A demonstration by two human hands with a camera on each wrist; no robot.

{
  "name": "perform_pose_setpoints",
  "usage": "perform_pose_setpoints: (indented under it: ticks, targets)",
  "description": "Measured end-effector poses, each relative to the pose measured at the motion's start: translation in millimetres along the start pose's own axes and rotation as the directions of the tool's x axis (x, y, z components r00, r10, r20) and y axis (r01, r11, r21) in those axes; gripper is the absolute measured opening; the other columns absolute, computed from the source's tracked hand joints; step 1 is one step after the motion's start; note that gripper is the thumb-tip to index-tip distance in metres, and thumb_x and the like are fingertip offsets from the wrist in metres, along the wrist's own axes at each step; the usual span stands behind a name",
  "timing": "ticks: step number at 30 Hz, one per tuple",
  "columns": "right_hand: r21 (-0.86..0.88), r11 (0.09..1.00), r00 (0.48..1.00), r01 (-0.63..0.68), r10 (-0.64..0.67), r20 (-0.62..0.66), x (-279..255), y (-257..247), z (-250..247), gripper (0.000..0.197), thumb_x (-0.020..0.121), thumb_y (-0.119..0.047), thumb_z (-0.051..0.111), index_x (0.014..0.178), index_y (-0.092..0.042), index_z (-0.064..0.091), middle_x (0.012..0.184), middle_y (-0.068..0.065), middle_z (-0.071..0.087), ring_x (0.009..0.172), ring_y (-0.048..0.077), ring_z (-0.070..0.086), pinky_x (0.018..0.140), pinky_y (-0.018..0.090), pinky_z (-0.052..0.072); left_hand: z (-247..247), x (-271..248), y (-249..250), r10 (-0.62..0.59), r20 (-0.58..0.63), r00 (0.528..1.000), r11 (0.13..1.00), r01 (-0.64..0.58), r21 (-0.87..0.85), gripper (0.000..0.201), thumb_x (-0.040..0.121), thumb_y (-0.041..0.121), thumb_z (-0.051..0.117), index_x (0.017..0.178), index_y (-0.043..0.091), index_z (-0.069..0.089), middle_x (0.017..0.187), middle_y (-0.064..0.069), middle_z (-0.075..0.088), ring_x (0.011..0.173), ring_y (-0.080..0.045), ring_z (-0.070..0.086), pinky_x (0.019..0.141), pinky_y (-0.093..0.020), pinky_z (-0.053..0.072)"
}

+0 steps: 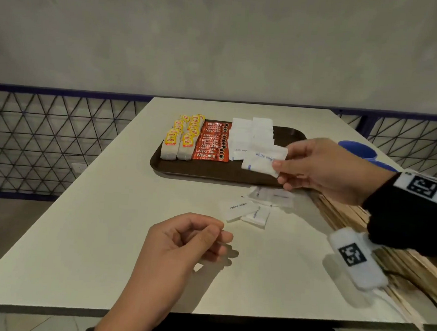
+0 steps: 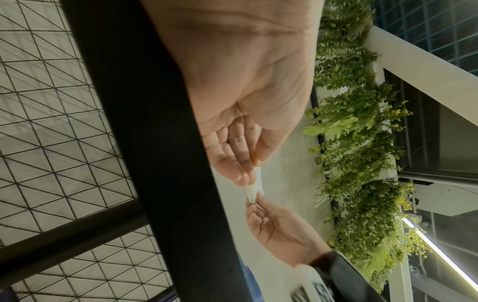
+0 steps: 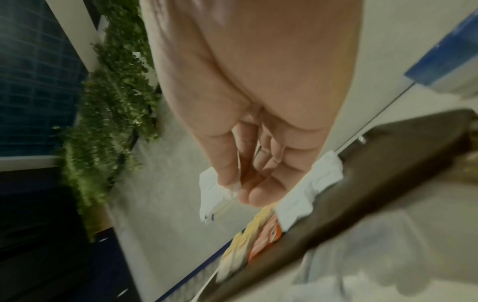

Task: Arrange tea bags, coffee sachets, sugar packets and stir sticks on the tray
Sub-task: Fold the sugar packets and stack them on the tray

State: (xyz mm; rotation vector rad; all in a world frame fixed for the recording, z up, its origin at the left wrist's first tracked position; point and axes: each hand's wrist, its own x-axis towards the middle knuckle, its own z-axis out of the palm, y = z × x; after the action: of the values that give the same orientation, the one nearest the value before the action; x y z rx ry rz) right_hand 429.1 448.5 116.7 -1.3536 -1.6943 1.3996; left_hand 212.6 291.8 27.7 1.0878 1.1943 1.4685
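Note:
A brown tray [image 1: 212,171] holds two rows of yellow-tagged tea bags [image 1: 180,139], a column of red coffee sachets [image 1: 213,144] and rows of white sugar packets [image 1: 250,134]. My right hand [image 1: 280,169] pinches a white sugar packet [image 1: 263,159] above the tray's near right part; the right wrist view shows the packet [image 3: 210,196] between thumb and fingers. Loose sugar packets [image 1: 250,209] lie on the table just in front of the tray. Wooden stir sticks [image 1: 350,218] lie in a pile at the right. My left hand [image 1: 220,230] hovers near the front, fingers loosely curled, nothing visible in it.
A blue bowl [image 1: 358,149] stands behind my right hand at the table's right edge. The white table [image 1: 78,233] ends at a wire-mesh railing [image 1: 46,140] on the left and back.

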Motion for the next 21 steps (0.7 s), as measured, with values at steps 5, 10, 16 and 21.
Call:
perform_pose_setpoints:
  ticks: [5,10,16,21]
  targets:
    - [-0.014,0.989,0.977,-0.149,0.145,-0.158,73.7,-1.6,-33.2,0.013,0.093,-0.007,0.072,0.104,0.000,0.069,0.087,0.014,0.070,0.075,0.018,0.067,0.071,0.028,0.062,-0.7,-1.1,0.7,-0.001,0.026,1.000,1.000,0.001,-0.006,0.019,0.089,-0.001,0.066,0.077,0.009,0.078,0.076,-0.018,0.076,0.059,-0.021,0.067,0.053,-0.019,0.050]
    - [-0.054,0.956,0.946,-0.290,0.278,-0.167,127.6,11.7,-38.5,0.009,0.096,-0.005,0.068,0.104,-0.001,0.065,0.085,0.012,0.065,0.072,0.016,0.062,0.059,0.023,0.059,-0.5,3.8,2.1,-0.009,0.050,0.999,0.999,0.011,-0.039,0.009,0.077,0.012,0.079,0.074,0.004,0.077,0.067,-0.023,0.072,0.049,-0.022,0.064,0.046,-0.018,0.047]
    - [-0.215,0.911,0.916,-0.353,0.288,-0.280,172.6,26.8,-32.1,0.014,0.092,0.001,0.070,0.090,-0.007,0.059,0.082,0.011,0.060,0.072,0.019,0.059,0.061,0.031,0.053,-4.7,10.3,-5.9,-0.066,0.118,0.991,0.998,0.067,-0.012,0.020,0.056,0.025,0.079,0.066,0.009,0.077,0.067,-0.024,0.072,0.057,-0.035,0.071,0.052,-0.025,0.054]
    - [-0.236,0.902,0.917,-0.363,0.299,-0.265,186.3,22.8,-33.1,0.013,0.093,-0.001,0.070,0.103,-0.005,0.061,0.084,0.011,0.060,0.074,0.019,0.060,0.066,0.033,0.057,-10.0,17.7,-20.2,-0.030,0.190,0.981,0.999,0.034,-0.018,0.052,0.049,0.058,0.092,0.069,0.012,0.078,0.072,-0.027,0.073,0.065,-0.043,0.072,0.063,-0.030,0.059]
